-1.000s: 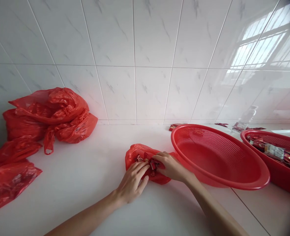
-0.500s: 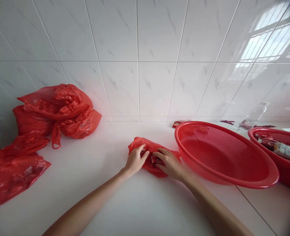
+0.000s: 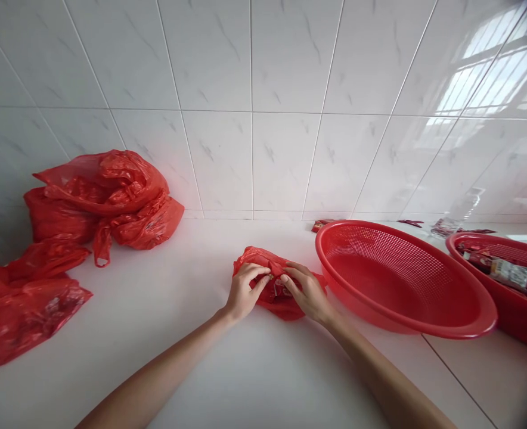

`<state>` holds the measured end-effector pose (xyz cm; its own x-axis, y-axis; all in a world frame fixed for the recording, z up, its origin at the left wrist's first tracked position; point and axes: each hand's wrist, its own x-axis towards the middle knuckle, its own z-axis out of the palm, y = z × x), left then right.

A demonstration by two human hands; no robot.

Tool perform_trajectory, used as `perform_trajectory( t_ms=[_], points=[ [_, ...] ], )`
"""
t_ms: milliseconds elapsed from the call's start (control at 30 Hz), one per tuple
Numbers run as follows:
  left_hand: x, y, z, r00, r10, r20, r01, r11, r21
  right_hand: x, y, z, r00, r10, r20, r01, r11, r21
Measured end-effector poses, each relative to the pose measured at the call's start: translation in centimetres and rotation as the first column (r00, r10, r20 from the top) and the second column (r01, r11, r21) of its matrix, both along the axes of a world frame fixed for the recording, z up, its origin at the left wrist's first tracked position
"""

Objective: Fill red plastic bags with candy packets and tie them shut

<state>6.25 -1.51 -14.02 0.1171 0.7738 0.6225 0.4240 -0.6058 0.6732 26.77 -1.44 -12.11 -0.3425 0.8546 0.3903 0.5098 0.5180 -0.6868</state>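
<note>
A small red plastic bag (image 3: 288,307) lies on the white counter, with small dark-red packets (image 3: 279,292) showing through its opening. My left hand (image 3: 244,291) pinches the bag's film at its left side, thumb and fingers together. From the right, my right hand (image 3: 307,293) grips the upper edge of the same bag between thumb and fingers. Both hands are close together over the bag, and part of its contents is hidden beneath them.
A red perforated basket (image 3: 402,280) stands just right of the bag. Beyond it is another red basket (image 3: 464,241) holding wrapped packets. Full red plastic bags (image 3: 133,202) sit at the left, another bag (image 3: 26,316) nearer. A tiled wall (image 3: 285,161) bounds the back.
My fingers have closed in on the bag's film, and its upper edge is now drawn partly over the packets. My right hand's fingers have moved off the packets onto the film.
</note>
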Motion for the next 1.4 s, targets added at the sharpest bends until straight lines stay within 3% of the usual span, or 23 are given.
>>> perform_trajectory(
  t_ms=[100,167,267,367,500,733,1033,1400],
  points=[
    [0.4,-1.0,0.6,0.997,-0.055,-0.046,0.061,0.988,0.144,-0.3,-0.4,0.8,0.979,0.040,-0.197,-0.048,0.998,-0.034],
    [0.7,-1.7,1.0,0.998,-0.064,-0.026,0.067,0.987,0.149,-0.5,-0.7,1.2,0.954,0.056,-0.295,-0.086,0.992,-0.089],
    [1.1,-2.4,1.7,0.994,-0.065,0.085,0.068,0.997,-0.041,-0.8,-1.1,1.5,0.891,0.049,-0.452,-0.133,0.979,-0.157],
    [1.2,-2.7,2.5,0.973,-0.107,0.206,0.166,0.941,-0.295,-1.0,-1.3,1.4,0.838,0.043,-0.543,-0.178,0.964,-0.199],
    [0.9,-2.2,2.9,0.948,-0.111,0.299,0.231,0.886,-0.401,-1.4,-1.3,0.9,0.808,0.020,-0.589,-0.197,0.951,-0.237],
    [0.7,-1.7,2.6,0.903,-0.092,0.420,0.297,0.841,-0.453,-1.9,-1.3,0.9,0.729,0.008,-0.685,-0.251,0.933,-0.256],
    [0.6,-1.9,2.6,0.848,-0.182,0.497,0.442,0.762,-0.474,-1.5,-1.2,1.0,0.712,-0.007,-0.702,-0.221,0.947,-0.234],
    [0.8,-2.5,2.9,0.878,-0.194,0.438,0.381,0.837,-0.393,-1.3,-2.0,1.8,0.739,0.017,-0.673,-0.243,0.939,-0.243]
  ],
)
